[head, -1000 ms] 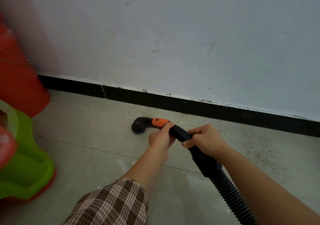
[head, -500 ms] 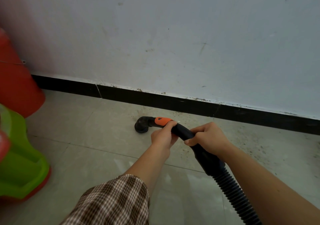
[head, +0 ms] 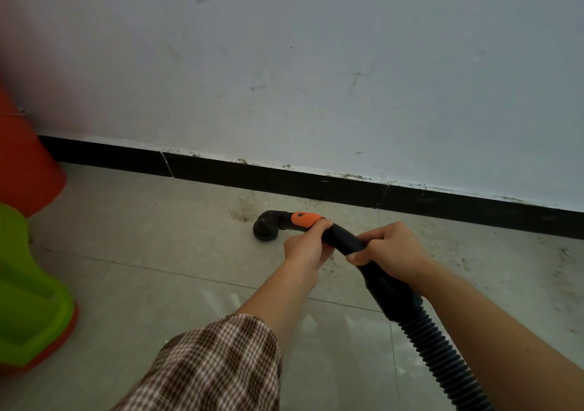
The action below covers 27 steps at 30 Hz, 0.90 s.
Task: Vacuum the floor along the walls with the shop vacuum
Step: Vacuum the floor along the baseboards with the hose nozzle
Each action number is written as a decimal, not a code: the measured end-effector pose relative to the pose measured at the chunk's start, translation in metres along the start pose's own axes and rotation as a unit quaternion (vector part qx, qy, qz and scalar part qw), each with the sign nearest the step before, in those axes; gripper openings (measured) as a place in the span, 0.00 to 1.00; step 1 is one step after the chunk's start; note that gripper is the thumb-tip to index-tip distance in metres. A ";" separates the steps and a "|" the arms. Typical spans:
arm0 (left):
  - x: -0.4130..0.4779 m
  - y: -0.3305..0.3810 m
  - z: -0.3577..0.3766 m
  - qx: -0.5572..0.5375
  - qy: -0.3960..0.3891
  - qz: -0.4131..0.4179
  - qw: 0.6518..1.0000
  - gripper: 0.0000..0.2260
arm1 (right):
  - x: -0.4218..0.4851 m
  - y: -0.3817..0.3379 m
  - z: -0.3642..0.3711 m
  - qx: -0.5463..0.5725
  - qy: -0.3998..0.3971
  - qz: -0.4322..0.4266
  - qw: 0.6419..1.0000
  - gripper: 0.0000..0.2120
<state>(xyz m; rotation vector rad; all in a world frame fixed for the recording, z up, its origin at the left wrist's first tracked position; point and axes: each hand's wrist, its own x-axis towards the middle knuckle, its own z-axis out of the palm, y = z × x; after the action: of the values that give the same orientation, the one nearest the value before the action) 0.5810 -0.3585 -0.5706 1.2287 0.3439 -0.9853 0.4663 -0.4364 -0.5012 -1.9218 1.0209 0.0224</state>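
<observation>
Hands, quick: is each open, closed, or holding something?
Left hand: grips the black vacuum pipe behind its orange band.
Right hand: grips the same pipe nearer the ribbed hose.

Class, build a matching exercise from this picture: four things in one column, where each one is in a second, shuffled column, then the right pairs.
Things
1. vacuum nozzle
2. black wand
3. ribbed hose
4. green plastic item

Places
A. at the far left edge of the view
B. gripped by the left hand and the right hand
C. running off to the bottom right
D. on the floor, beside a patch of grit

Pairs: 1-D, 2-B, 3-C, 4-A
</observation>
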 end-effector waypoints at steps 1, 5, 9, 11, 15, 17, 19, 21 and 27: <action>-0.001 -0.001 0.001 0.001 -0.003 0.000 1.000 0.16 | -0.001 0.001 -0.001 0.000 0.000 0.001 1.000 0.08; -0.003 -0.002 0.005 0.005 -0.013 -0.001 1.000 0.14 | -0.003 0.003 -0.008 -0.001 -0.002 0.006 1.000 0.07; -0.005 -0.004 0.009 0.008 -0.020 -0.006 1.000 0.15 | -0.004 0.006 -0.012 -0.001 0.003 0.006 1.000 0.07; -0.005 -0.005 0.010 0.008 -0.023 -0.008 1.000 0.16 | -0.004 0.008 -0.012 -0.004 0.003 0.003 1.000 0.07; -0.003 -0.005 0.010 0.006 -0.022 -0.008 1.000 0.18 | -0.004 0.009 -0.012 0.003 0.000 -0.005 1.000 0.07; -0.001 -0.004 0.008 0.008 -0.019 -0.006 1.000 0.18 | -0.002 0.008 -0.010 0.007 -0.004 -0.006 1.000 0.08; 0.002 -0.001 0.004 0.010 -0.016 -0.002 1.000 0.17 | 0.000 0.006 -0.005 0.010 -0.007 -0.008 1.000 0.08; 0.006 0.003 -0.001 0.012 -0.009 0.003 1.000 0.17 | 0.004 0.003 0.001 0.010 -0.009 -0.010 1.000 0.08; 0.018 0.016 -0.020 0.007 0.010 0.018 1.000 0.16 | 0.017 -0.005 0.023 0.019 -0.015 -0.016 1.000 0.09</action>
<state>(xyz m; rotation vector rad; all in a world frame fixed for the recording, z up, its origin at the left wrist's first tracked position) 0.6093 -0.3484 -0.5800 1.2547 0.3301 -0.9460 0.4892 -0.4294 -0.5172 -1.8982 0.9628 0.0137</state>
